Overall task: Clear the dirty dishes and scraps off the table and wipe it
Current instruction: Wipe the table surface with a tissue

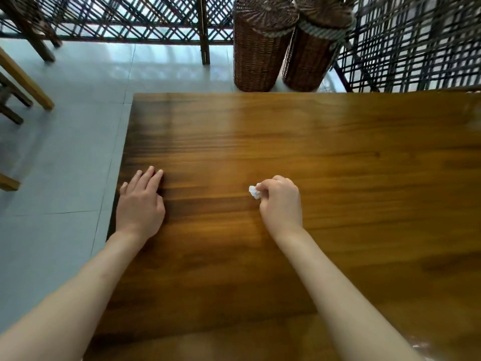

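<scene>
A brown wooden table (338,152) fills most of the head view. My right hand (281,203) is closed around a small crumpled white tissue (254,191), which pokes out at the fingertips and touches the tabletop near the middle. My left hand (140,201) lies flat, palm down, on the table near its left edge, fingers together and holding nothing. No dishes or scraps show on the visible surface.
Two tall brown wicker baskets (260,45) (312,48) with lids stand on the floor just past the table's far edge. A dark lattice screen (130,19) runs behind them. Wooden chair legs (23,79) stand at the left on the grey tiled floor (65,152).
</scene>
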`<state>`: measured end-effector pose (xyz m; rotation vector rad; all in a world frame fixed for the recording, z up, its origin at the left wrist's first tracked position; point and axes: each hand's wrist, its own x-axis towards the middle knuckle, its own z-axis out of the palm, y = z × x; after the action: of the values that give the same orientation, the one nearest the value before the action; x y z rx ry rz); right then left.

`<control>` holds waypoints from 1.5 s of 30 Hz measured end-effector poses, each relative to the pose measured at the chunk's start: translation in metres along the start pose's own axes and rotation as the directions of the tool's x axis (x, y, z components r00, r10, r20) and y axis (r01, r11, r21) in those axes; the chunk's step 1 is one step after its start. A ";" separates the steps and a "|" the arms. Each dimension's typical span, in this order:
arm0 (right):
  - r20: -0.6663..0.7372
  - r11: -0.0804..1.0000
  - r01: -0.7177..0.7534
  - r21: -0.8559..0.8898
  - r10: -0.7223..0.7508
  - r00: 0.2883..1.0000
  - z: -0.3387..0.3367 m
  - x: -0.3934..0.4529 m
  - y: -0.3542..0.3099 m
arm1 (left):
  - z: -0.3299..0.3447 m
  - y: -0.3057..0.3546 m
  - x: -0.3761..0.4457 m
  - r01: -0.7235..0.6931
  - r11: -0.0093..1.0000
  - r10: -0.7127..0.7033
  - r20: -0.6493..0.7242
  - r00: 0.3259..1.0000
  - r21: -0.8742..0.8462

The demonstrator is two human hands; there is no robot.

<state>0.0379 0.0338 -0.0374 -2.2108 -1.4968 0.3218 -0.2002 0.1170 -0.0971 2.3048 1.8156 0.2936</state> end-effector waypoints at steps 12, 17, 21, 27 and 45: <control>0.000 1.000 0.030 -0.002 -0.030 1.000 -0.096 0.054 0.173 | 0.040 0.255 0.006 -0.033 0.991 0.031 -0.017 0.999 -0.130; -0.053 1.000 0.004 -0.018 -0.005 0.999 -0.121 0.088 0.244 | 0.073 0.337 0.021 -0.072 0.989 0.072 -0.006 0.997 -0.126; -0.074 1.000 -0.029 0.007 0.029 0.997 -0.126 0.122 0.276 | 0.097 0.382 0.037 -0.115 0.987 0.118 0.016 0.993 -0.114; -0.010 1.000 -0.003 -0.005 0.002 1.000 -0.116 0.172 0.282 | 0.118 0.408 0.069 -0.152 0.984 0.154 0.007 0.988 -0.091; 0.183 0.960 0.279 -0.028 -0.269 0.945 -0.123 0.137 0.304 | 0.126 0.413 0.078 -0.137 0.987 0.140 0.033 0.990 -0.084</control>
<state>0.3917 0.0372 -0.0699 -2.0199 -1.9042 0.4004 0.2376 0.0942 -0.1033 2.3672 1.5975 0.3345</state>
